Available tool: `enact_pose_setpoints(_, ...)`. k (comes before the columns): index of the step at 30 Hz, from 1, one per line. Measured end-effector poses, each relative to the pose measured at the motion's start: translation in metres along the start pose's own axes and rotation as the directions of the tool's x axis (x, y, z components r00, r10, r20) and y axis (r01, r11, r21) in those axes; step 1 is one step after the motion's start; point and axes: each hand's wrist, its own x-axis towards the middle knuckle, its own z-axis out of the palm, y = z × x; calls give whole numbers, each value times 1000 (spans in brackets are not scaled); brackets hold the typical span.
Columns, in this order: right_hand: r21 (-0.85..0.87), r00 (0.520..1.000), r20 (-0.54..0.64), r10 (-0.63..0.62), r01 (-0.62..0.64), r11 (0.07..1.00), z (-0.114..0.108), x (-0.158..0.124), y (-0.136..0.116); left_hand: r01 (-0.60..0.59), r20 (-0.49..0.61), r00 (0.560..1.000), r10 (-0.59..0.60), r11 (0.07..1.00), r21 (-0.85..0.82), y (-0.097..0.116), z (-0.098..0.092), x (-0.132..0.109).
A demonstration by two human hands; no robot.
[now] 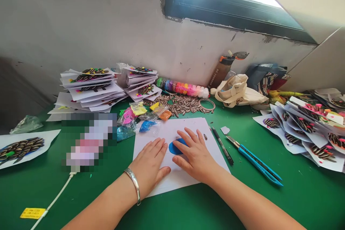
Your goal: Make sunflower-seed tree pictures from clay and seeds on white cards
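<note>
A flattened blue patch of modelling clay (174,148) lies on a white sheet of paper (167,129). My right hand (192,156) rests over the patch's right part, fingers spread and covering some of it. My left hand (149,163), with a silver bangle at the wrist, lies flat on the paper's left side, holding nothing. Opened packets of clay, including a blue lump (147,125) at the sheet's upper left edge, sit just beyond. To the sheet's right are a black pen (222,145) and a blue-handled cutting knife (254,160).
Loose sunflower seeds (180,104) and a roll of tape (207,105) lie behind the sheet. Stacks of seed-decorated papers (88,88) stand left, with more (304,129) right. A bottle (221,70) leans by the wall. A blurred device with a white cable (58,196) lies left.
</note>
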Motion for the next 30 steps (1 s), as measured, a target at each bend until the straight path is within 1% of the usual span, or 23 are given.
enact_pose_setpoints(5,31,1000,20,-3,2,1000,2,0,2,-4,-34,999,4,1000,-10,-1,2,-1)
enact_pose_setpoints(9,46,999,42,16,-18,999,2,1,4,-2,-36,999,1,1000,-18,-2,5,-1)
enact_pose_setpoints(12,42,998,27,51,-52,998,3,1,5,2,-38,999,-3,1000,-23,-2,6,-2)
enact_pose_setpoints(16,43,998,20,61,-62,997,4,1,6,2,-36,999,-3,1000,-15,-2,5,-2)
enact_pose_setpoints(19,23,997,-14,81,-80,997,4,0,6,-2,-33,999,2,1000,-5,-2,5,-2)
enact_pose_setpoints(26,6,997,-29,71,-71,997,6,-1,10,-3,-34,999,2,1000,-23,-3,7,-2)
enact_pose_setpoints(28,-3,997,-35,70,-70,998,6,-2,12,1,-34,999,-2,1000,-27,-2,6,-1)
enact_pose_setpoints(30,-16,999,-16,48,-48,999,5,-4,13,5,-32,999,-6,999,-33,-2,4,-1)
